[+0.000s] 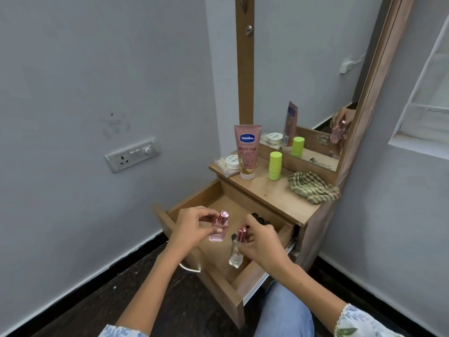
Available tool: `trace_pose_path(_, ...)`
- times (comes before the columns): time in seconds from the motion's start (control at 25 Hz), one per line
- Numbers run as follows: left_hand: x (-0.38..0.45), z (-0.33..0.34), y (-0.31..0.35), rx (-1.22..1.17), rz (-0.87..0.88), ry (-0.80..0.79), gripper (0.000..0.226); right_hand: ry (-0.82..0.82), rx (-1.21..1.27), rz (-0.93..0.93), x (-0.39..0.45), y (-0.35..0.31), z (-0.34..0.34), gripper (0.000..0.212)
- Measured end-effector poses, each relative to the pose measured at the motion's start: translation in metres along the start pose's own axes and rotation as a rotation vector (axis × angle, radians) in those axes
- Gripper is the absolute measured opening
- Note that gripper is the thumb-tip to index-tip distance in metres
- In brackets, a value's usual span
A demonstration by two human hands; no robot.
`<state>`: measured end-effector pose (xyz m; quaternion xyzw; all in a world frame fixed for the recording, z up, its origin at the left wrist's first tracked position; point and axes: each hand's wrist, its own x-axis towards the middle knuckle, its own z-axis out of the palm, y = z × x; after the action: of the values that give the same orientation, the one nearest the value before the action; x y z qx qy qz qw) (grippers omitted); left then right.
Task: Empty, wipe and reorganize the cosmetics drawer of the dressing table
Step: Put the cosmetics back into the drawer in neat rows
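Observation:
The wooden drawer (213, 195) of the dressing table is pulled out wide. Above it my left hand (192, 227) pinches a small pink perfume bottle (220, 228) with a rose-gold cap. My right hand (261, 242) grips a clear perfume bottle (235, 255) with a matching cap, held tilted over the drawer's front part. A dark object (258, 217) lies in the drawer behind my right hand, partly hidden.
On the tabletop (274, 190) stand a pink Vaseline tube (247, 152), a white jar (232, 162), a lime-green stick (275, 165) and a crumpled checked cloth (313, 187). A mirror (315, 93) rises behind. A wall socket (132, 154) sits left. My knee (284, 312) is below the drawer.

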<state>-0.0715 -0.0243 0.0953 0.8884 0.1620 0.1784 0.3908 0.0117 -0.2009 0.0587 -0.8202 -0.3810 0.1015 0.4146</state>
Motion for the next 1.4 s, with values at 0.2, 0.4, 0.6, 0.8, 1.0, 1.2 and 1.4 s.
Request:
trace_pose_path(0.2, 0.001, 0.000, -0.008, -0.019, -0.032, -0.059, 0.042, 0.007, -0.354, -0.023, -0.003, 0.007, 0.026, 0.025)
trace_pose_path(0.4, -0.002, 0.004, -0.015, -0.018, -0.039, -0.117, 0.040, -0.013, -0.423, -0.007, -0.010, 0.014, 0.034, 0.043)
trace_pose_path(0.6, 0.001, 0.011, -0.023, 0.012, -0.052, -0.166, 0.039, -0.002, -0.481, -0.021, -0.011, 0.017, 0.034, 0.040)
trace_pose_path(0.8, 0.007, 0.020, -0.029, 0.108, -0.042, -0.282, 0.035, 0.068, -0.554, -0.040, -0.012, 0.014, 0.020, 0.036)
trace_pose_path(1.0, 0.012, 0.038, -0.036, 0.114, -0.043, -0.447, 0.031, 0.167, -0.482, 0.034, -0.013, 0.023, -0.004, 0.027)
trace_pose_path(1.2, 0.017, 0.053, -0.043, 0.138, -0.015, -0.522, 0.032, 0.210, -0.451, 0.114, -0.015, 0.036, -0.018, 0.017)
trace_pose_path(1.4, 0.023, 0.062, -0.045, 0.114, -0.058, -0.530, 0.032, 0.213, -0.431, 0.119, -0.014, 0.039, -0.018, 0.017)
